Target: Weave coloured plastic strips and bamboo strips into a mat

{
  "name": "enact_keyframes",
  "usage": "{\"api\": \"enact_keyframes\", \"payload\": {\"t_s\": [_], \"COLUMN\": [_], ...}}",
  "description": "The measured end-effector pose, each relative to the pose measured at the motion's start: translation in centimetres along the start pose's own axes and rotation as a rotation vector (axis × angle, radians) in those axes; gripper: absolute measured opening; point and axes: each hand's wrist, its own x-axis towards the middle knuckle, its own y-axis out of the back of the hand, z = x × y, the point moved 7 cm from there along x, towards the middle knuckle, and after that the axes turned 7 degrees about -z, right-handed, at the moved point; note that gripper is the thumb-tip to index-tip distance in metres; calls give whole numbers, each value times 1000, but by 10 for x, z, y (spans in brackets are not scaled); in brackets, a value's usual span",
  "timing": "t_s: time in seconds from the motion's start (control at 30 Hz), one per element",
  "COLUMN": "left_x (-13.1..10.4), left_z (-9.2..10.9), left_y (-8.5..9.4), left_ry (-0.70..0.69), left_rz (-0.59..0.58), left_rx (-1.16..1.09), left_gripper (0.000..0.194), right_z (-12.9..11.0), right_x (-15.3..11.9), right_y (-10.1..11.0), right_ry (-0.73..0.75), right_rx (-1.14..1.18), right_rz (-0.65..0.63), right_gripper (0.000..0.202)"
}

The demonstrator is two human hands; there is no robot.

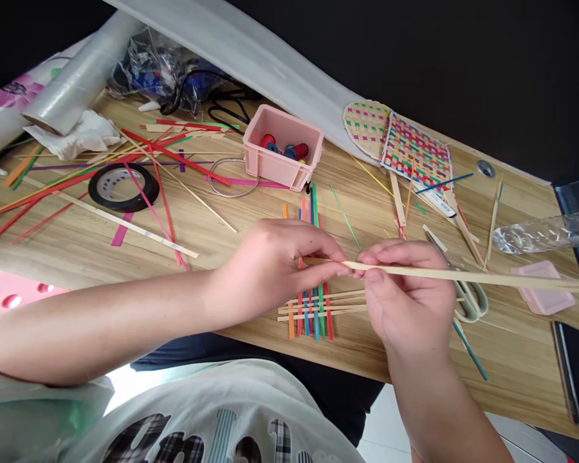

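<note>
Both hands pinch one long pale bamboo strip [463, 274] above the table. My left hand [289, 267] has thumb and fingertips closed on its left end. Close beside it, my right hand [410, 289] grips the same strip, which runs on past the right edge of the view. Beneath the hands lies a small woven piece [311, 312], where several upright strips in orange, red, blue, purple and green cross pale horizontal ones. My hands hide its middle part.
Scissors [473, 299] lie right of my right hand, near a phone [576, 373] and plastic bottle [543, 231]. Behind stand a pink box [282, 151] with thread spools and a finished woven fan [417, 148]. Black tape [124, 186] and loose strips [159, 193] lie left.
</note>
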Motion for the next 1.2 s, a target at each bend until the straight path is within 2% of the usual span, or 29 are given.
{"api": "enact_keyframes", "payload": {"t_s": [0.37,0.53,0.7,0.83,1.03,1.2], "left_x": [0,1,-1,-2,2,4], "left_z": [-5,-7,-4,-4,-8,-21], "left_y": [-6,-2,1,-1,-9,-26], "left_ry": [25,46,-21,-41,71,296], "left_rz": [-62,-7,40,14,-121,-273], "left_rx": [-56,-71,-166,-277,-337,-616], "left_gripper": [5,3,3,7,6,12], "right_z": [1,-4,-15,-19,-18,-11], "right_x": [0,2,4,3,3,2], "right_y": [-2,6,7,5,1,-1], "right_ry": [42,41,121,148,108,-19], "right_rx": [-20,-11,-32,-75,-87,-78], "right_rz": [-6,60,23,12,-14,-51], "right_gripper": [26,23,21,22,31,37]}}
